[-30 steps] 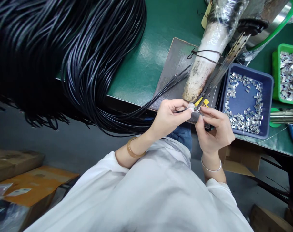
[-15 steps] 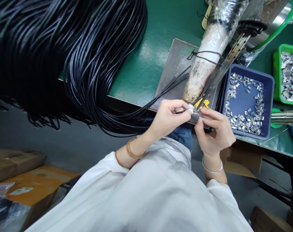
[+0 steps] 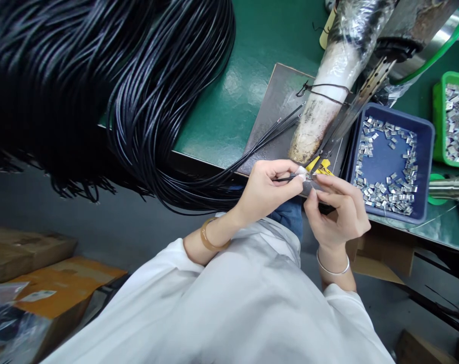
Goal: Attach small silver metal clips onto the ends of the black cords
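Near the front edge of the bench, my left hand [image 3: 271, 184] pinches the end of a black cable [image 3: 284, 178]. White coverings wrap its fingertips. A tiny silvery metal piece [image 3: 309, 177] shows at the cable's end, between both hands. My right hand [image 3: 337, 205] is closed just to the right, thumb against fingers, with what looks like a thin silvery wire [image 3: 312, 185] at the tips. Right above the fingers, the slim dark tip of a soldering iron [image 3: 351, 114] points down. Beside that tip lie yellow pieces [image 3: 322, 166]. Exact contact at the joint is too small to tell.
A large bundle of black cables [image 3: 169, 91] covers the left of the green bench [image 3: 252, 35]. A wrapped white tube [image 3: 320, 101] slants over a dark board [image 3: 271, 101]. On the right stand a blue tray [image 3: 384, 162] and a green basket [image 3: 438, 121] of small metal parts.
The view has shifted slightly, so the bench things sit a little further right and lower. Both hands keep their hold, with the black cable showing more clearly in my left fingers.
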Demonstrator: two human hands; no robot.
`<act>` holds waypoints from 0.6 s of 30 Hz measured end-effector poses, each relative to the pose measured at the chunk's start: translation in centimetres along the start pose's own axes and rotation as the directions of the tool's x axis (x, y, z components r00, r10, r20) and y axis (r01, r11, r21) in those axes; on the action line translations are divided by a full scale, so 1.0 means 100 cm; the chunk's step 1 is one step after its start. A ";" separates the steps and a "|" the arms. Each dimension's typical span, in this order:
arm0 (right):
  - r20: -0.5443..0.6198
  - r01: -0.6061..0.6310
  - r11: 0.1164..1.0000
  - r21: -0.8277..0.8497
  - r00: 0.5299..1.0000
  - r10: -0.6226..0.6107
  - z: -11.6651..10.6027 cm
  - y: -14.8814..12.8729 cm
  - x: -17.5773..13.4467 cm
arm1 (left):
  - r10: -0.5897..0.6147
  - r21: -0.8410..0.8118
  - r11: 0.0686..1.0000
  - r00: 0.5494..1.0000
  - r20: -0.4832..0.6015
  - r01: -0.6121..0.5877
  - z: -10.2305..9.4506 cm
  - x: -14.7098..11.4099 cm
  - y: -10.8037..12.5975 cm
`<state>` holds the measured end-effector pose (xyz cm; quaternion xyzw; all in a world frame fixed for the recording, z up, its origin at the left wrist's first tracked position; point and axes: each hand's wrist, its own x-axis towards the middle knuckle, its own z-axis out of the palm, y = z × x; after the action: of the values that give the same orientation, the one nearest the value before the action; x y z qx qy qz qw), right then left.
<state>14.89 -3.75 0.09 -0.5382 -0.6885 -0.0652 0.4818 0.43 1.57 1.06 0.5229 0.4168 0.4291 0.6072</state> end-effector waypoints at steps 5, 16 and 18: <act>-0.005 0.011 1.000 0.013 1.000 -0.011 -0.001 0.003 -0.003 | -0.056 -0.039 0.998 0.996 0.067 0.059 -0.001 0.000 -0.002; 0.018 -0.117 0.982 0.147 0.993 0.116 -0.003 -0.002 0.005 | -0.054 -0.077 0.994 0.971 0.234 0.074 -0.004 -0.009 -0.001; -0.016 -0.048 0.989 0.141 0.999 0.051 -0.002 -0.002 0.004 | -0.031 -0.110 0.992 0.971 0.239 0.059 -0.006 -0.010 -0.004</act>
<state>14.87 -3.68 0.64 -0.5192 -0.6731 -0.0097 0.5266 -0.35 0.75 0.67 0.5244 0.3276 0.3734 0.6915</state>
